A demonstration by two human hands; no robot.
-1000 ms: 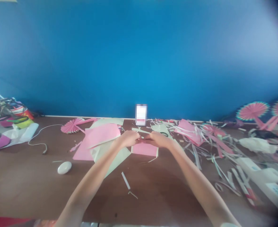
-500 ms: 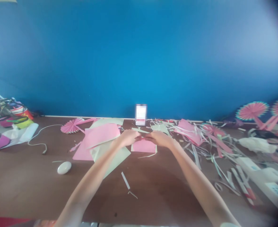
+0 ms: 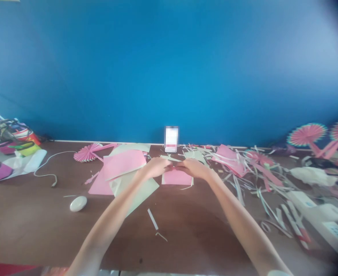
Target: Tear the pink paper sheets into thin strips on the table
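Observation:
A small pink sheet of paper (image 3: 177, 178) with pale edges lies on the brown table. At its far edge, my left hand (image 3: 159, 167) is closed, with thumb and fingers pressed together on the paper. From the right, my right hand (image 3: 194, 168) pinches the same edge, its fingertips almost meeting the left ones. How the paper sits between the fingertips is hidden. A thin pale strip sticks out by the sheet's near right corner. Left of my hands, larger pink sheets (image 3: 124, 165) overlap pale green paper (image 3: 140, 193).
Pleated pink paper fans lie at the left (image 3: 88, 152) and stand at the far right (image 3: 307, 135). Paper scraps (image 3: 239, 188) tangle on the right, near a utility knife (image 3: 295, 224). A white oval object (image 3: 78, 204) is front left. A blurred upright screen (image 3: 171, 138) stands by the blue wall.
The small pink sheet has shifted slightly to the right under my hands, and the thin strip beside it moved along. Both hands stay nearly in place.

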